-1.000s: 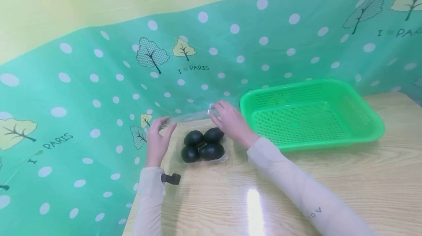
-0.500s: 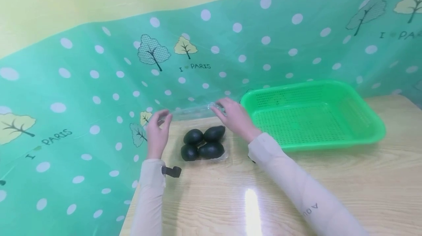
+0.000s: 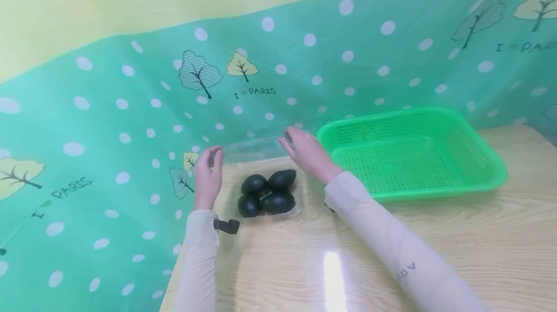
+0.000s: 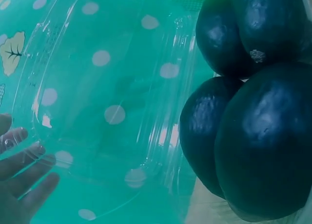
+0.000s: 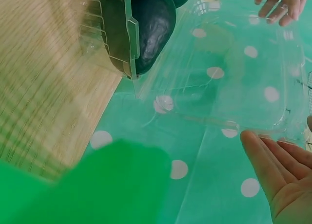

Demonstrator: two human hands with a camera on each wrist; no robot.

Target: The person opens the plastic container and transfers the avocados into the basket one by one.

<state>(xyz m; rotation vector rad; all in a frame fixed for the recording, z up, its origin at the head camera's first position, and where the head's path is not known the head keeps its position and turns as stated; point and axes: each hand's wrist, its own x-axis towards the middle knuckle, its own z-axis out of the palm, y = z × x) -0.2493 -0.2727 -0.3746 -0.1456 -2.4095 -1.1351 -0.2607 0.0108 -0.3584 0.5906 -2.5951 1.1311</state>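
Four dark avocados (image 3: 278, 202) in a clear clamshell box (image 3: 298, 210) on the worktop (image 3: 278, 263), lid (image 3: 256, 150) raised.
Past the box's filled base, left hand (image 3: 208, 176) and right hand (image 3: 311, 156) flank its lid, each grip apart, fingers extended at the edge; right of the box stands a green perforated basket (image 3: 435, 191), behind it a dotted tree-print cloth (image 3: 361, 84).

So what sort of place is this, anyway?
Probably a makeshift indoor work corner, though I can't tell in what building: a wood-grain table backed by a dotted, tree-printed curtain, with a green plastic basket on top.
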